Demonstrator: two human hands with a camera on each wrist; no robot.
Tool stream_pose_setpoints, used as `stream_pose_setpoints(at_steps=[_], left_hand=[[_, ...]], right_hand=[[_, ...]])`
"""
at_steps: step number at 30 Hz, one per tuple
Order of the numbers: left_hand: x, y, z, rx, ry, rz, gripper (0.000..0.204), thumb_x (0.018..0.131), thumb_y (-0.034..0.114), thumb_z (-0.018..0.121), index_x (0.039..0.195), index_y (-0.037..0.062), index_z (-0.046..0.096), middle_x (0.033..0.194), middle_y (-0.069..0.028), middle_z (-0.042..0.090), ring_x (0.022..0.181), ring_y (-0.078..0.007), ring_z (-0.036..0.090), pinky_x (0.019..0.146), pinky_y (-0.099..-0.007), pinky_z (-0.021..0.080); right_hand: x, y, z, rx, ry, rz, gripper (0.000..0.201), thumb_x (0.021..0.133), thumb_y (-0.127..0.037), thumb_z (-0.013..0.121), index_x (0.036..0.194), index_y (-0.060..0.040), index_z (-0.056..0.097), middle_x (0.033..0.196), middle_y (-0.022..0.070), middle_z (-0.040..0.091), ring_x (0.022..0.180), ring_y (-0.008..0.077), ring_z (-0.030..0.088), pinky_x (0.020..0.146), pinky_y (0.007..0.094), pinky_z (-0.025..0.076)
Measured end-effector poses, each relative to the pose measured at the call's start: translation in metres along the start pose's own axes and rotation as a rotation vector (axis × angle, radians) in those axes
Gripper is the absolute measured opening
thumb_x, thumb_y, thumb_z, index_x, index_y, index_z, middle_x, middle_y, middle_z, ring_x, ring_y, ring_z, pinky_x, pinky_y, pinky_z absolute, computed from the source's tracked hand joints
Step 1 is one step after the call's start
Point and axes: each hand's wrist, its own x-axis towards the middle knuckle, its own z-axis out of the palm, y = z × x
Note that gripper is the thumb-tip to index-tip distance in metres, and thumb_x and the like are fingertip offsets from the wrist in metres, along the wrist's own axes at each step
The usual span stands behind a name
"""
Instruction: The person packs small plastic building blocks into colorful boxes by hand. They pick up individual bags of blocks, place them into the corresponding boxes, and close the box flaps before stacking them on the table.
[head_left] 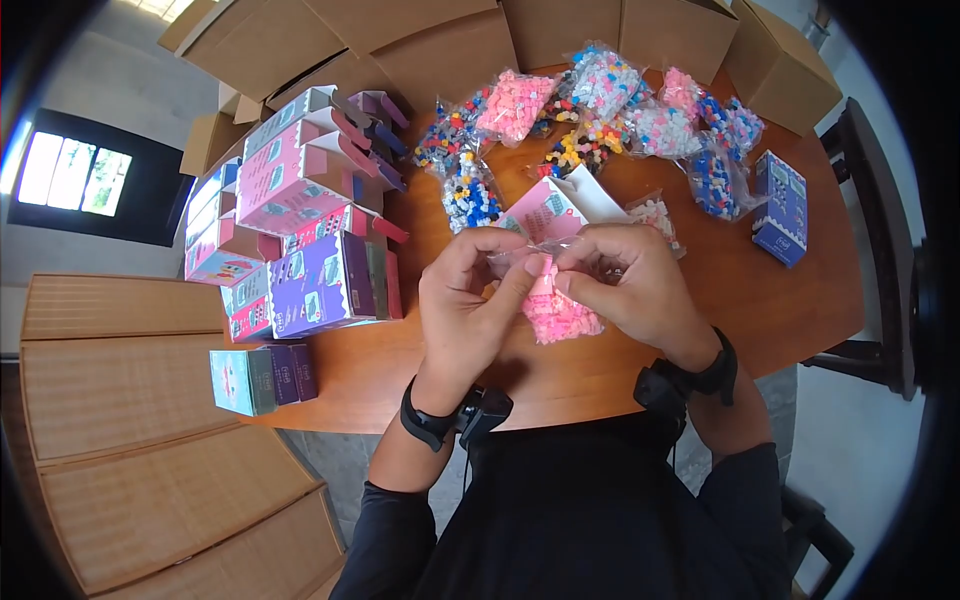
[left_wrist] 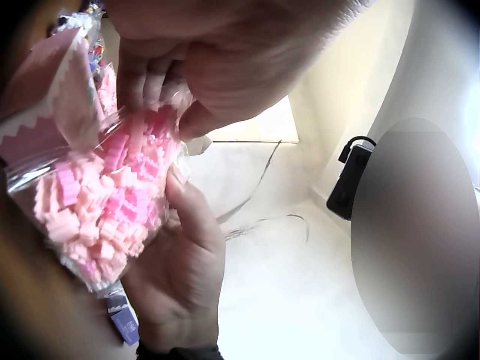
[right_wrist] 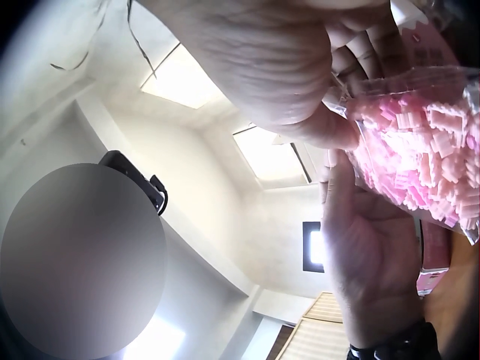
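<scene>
Up in front of my chest, a clear plastic bag of pink building bricks [head_left: 562, 315] hangs between both hands. My left hand [head_left: 465, 305] pinches the bag's top edge between thumb and fingers. On the other side, my right hand [head_left: 635, 285] pinches the same edge, the two thumbs close together. Light and darker pink pieces fill the bag [left_wrist: 97, 217] in the left wrist view. From the right wrist view, the bag [right_wrist: 420, 150] slants down from the fingertips. Just behind it stands a pink and white box [head_left: 545, 212] with a raised white flap.
Several bags of coloured bricks [head_left: 600, 85] lie across the back of the table [head_left: 740, 290]. Pink and purple boxes [head_left: 318, 285] are stacked at the left. A purple box [head_left: 780, 208] stands at the right, and cardboard cartons [head_left: 450, 55] line the far edge.
</scene>
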Motion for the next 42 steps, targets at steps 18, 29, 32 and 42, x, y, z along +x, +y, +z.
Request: stream_pose_setpoints(at_steps=[18, 29, 32, 42], left_hand=[[0.006, 0.013, -0.023, 0.074, -0.374, -0.133, 0.017, 0.086, 0.001, 0.065, 0.102, -0.003, 0.061, 0.09, -0.0049, 0.065, 0.083, -0.0092, 0.06, 0.075, -0.0248, 0.048], [0.001, 0.026, -0.019, 0.606, -0.368, 0.139, 0.037, 0.076, -0.004, 0.068, 0.112, -0.0005, 0.057, 0.092, -0.0119, 0.067, 0.086, -0.0238, 0.065, 0.08, -0.0309, 0.05], [0.003, 0.027, -0.012, 0.738, -0.283, 0.4, 0.04, 0.074, -0.004, 0.069, 0.112, 0.0011, 0.057, 0.093, -0.013, 0.066, 0.085, -0.0286, 0.065, 0.075, -0.0331, 0.051], [-0.001, 0.036, -0.015, 0.859, -0.413, 0.459, 0.038, 0.073, -0.001, 0.071, 0.107, 0.0022, 0.057, 0.096, -0.0149, 0.064, 0.08, -0.0303, 0.065, 0.071, -0.035, 0.051]], right_hand=[[-0.001, -0.005, -0.003, -0.03, -0.059, -0.094, 0.007, 0.078, -0.004, 0.066, 0.074, 0.0013, 0.066, 0.062, 0.0003, 0.061, 0.057, 0.0021, 0.052, 0.051, 0.0204, 0.041], [0.0, 0.001, -0.008, 0.011, -0.135, -0.029, 0.007, 0.083, -0.005, 0.066, 0.079, 0.0012, 0.064, 0.074, 0.0003, 0.059, 0.065, 0.0023, 0.049, 0.057, 0.0199, 0.038], [0.002, -0.001, -0.011, 0.025, -0.155, -0.027, 0.007, 0.083, -0.005, 0.065, 0.08, 0.0011, 0.064, 0.075, 0.0004, 0.059, 0.067, 0.0024, 0.049, 0.058, 0.0199, 0.038], [0.002, -0.003, -0.013, 0.03, -0.259, -0.001, 0.013, 0.086, -0.012, 0.065, 0.081, 0.0005, 0.063, 0.076, 0.0001, 0.059, 0.067, 0.0035, 0.048, 0.059, 0.0205, 0.038]])
